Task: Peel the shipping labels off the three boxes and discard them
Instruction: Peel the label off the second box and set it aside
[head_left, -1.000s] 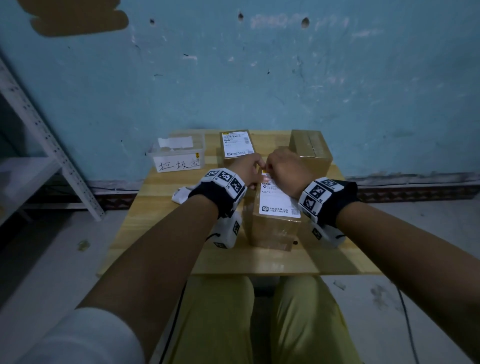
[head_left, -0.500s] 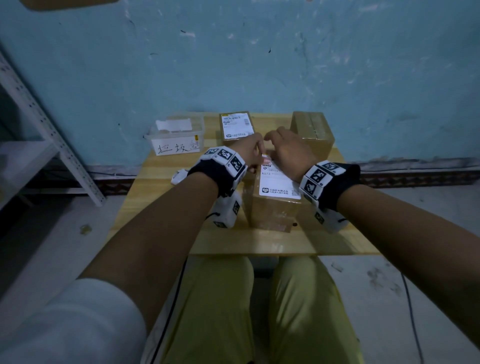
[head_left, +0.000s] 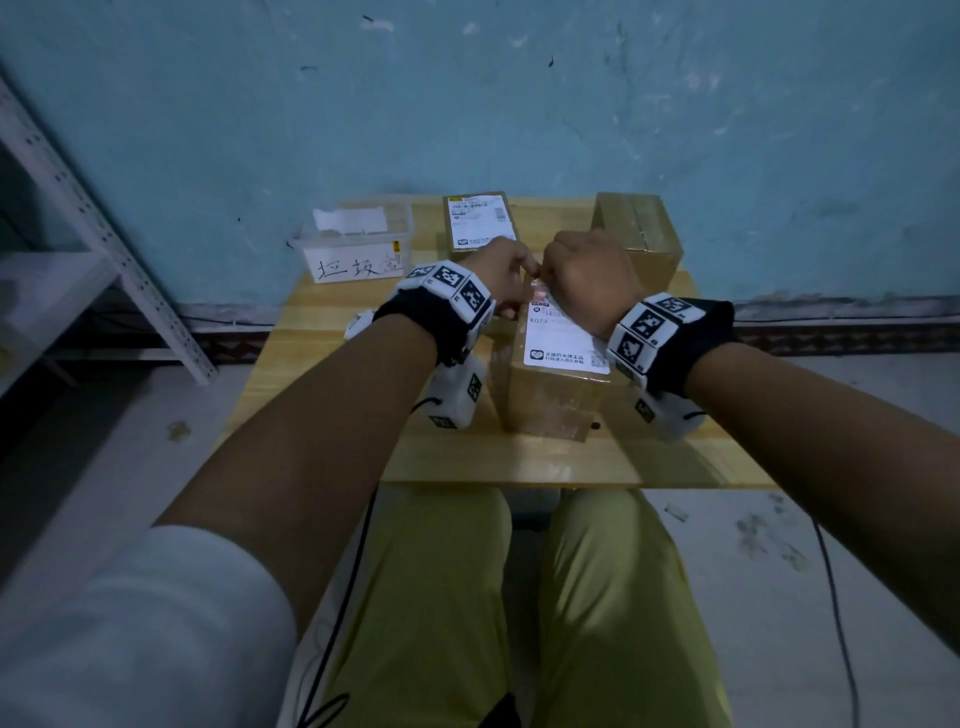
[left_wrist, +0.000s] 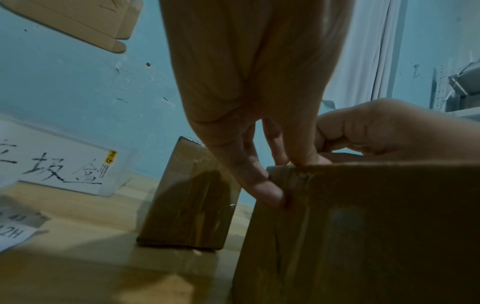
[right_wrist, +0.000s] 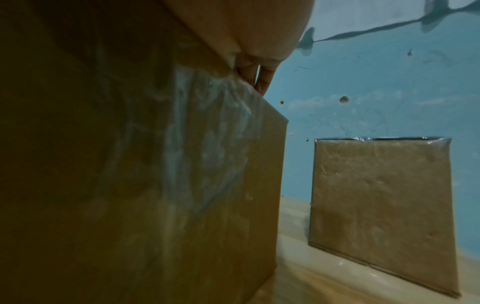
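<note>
The near cardboard box (head_left: 550, 400) stands at the table's middle with a white shipping label (head_left: 563, 338) on top. My left hand (head_left: 506, 278) grips its far left corner, thumb (left_wrist: 270, 195) on the side and fingers over the top edge. My right hand (head_left: 587, 275) is curled at the label's far edge, fingertips pinching there; the pinch itself is hidden. A second labelled box (head_left: 480, 223) stands behind. A third box (head_left: 639, 228) at the back right shows no label.
A clear plastic bin (head_left: 358, 244) with a handwritten sign and paper inside stands at the back left of the wooden table (head_left: 519, 462). A loose label (left_wrist: 15, 232) lies on the table left of my left wrist. A metal shelf (head_left: 104, 244) stands at far left.
Both hands have stayed at the far end of the near box. The right hand's fingers have curled in tighter over the label's edge. The head view has shifted slightly.
</note>
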